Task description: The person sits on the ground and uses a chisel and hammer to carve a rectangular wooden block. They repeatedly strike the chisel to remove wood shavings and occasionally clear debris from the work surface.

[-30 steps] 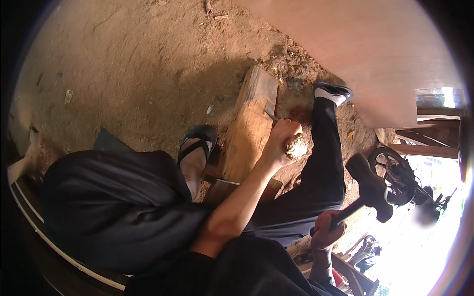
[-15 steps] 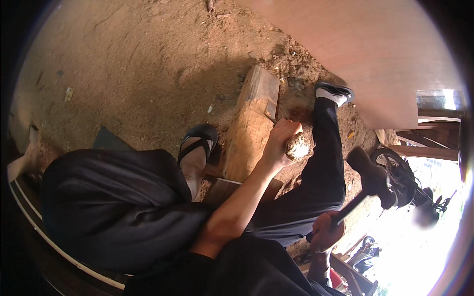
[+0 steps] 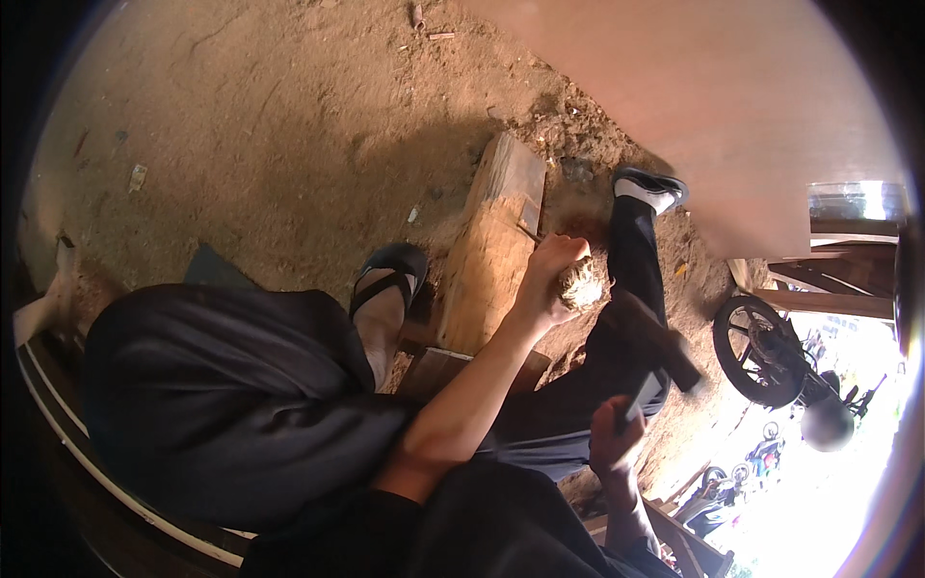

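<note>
**Hammer close to the fingers**

The left hand [image 3: 549, 279] is wrapped around a pale fibrous lump [image 3: 581, 285], pressing it to the side of the wood block [image 3: 491, 260]. The right hand [image 3: 617, 438] grips a hammer [image 3: 650, 352], its head just below the lump and blurred. A blow landing slightly off could strike the left fingers [image 3: 568, 252]. The lump might also slip off the block. A sandalled foot [image 3: 385, 289] lies left of it.

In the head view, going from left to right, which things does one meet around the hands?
Sandal → wooden block → left hand → fibrous lump in it → hammer, held by the right hand → wheel.
</note>
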`<action>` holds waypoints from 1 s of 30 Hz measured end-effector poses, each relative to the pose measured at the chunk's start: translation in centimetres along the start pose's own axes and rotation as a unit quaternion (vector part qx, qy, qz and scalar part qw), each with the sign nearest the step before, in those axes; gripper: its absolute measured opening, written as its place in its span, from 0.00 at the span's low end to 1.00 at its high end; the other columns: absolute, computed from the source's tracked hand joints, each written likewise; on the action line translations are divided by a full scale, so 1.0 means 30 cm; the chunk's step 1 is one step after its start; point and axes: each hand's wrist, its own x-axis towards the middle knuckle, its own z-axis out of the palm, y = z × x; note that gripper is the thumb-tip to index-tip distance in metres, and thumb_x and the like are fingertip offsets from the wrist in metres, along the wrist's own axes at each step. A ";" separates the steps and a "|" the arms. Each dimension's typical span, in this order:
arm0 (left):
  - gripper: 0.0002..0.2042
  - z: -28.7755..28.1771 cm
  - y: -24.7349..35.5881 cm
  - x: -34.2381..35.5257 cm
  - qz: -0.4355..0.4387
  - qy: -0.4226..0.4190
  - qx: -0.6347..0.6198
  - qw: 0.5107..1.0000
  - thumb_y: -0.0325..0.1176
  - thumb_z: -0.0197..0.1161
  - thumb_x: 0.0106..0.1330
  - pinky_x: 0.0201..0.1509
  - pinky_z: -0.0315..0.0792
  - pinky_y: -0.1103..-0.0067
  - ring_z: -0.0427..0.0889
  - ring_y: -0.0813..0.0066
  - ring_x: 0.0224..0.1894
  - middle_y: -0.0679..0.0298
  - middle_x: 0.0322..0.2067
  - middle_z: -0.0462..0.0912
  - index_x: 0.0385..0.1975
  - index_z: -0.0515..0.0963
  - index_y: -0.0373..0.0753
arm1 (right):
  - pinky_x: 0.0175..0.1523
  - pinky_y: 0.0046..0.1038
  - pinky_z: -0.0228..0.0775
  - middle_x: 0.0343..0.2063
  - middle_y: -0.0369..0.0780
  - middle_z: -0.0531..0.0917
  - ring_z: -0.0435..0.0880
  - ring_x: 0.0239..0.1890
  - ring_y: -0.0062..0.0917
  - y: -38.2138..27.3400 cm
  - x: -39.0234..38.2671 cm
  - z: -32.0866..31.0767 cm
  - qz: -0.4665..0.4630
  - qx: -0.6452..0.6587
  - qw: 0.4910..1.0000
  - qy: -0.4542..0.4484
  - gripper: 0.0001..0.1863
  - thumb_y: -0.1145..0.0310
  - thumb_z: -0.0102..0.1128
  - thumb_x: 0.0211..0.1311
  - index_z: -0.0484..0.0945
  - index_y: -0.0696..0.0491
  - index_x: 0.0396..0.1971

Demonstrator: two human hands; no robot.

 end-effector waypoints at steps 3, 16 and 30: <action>0.18 -0.036 -0.016 0.026 0.042 0.000 0.083 0.996 0.26 0.78 0.43 0.41 0.73 0.69 0.77 0.62 0.36 0.63 0.31 0.77 0.30 0.75 0.42 | 0.24 0.32 0.69 0.16 0.41 0.79 0.79 0.15 0.30 -0.142 0.057 -0.026 0.007 -0.091 0.995 -0.034 0.07 0.72 0.66 0.68 0.77 0.57 0.35; 0.16 -0.030 0.030 0.021 0.107 -0.010 0.151 0.983 0.26 0.75 0.43 0.42 0.73 0.67 0.79 0.57 0.37 0.60 0.30 0.78 0.29 0.75 0.42 | 0.25 0.28 0.69 0.18 0.40 0.80 0.80 0.18 0.24 -0.068 0.013 -0.009 0.131 0.025 0.991 -0.033 0.08 0.68 0.61 0.73 0.77 0.57 0.35; 0.10 0.018 0.075 0.005 0.140 -0.014 0.318 0.937 0.30 0.74 0.61 0.47 0.71 0.64 0.76 0.56 0.40 0.59 0.33 0.77 0.32 0.76 0.40 | 0.20 0.24 0.60 0.16 0.29 0.66 0.64 0.13 0.16 0.012 0.358 0.151 0.203 0.487 0.848 -0.044 0.14 0.62 0.57 0.79 0.69 0.49 0.31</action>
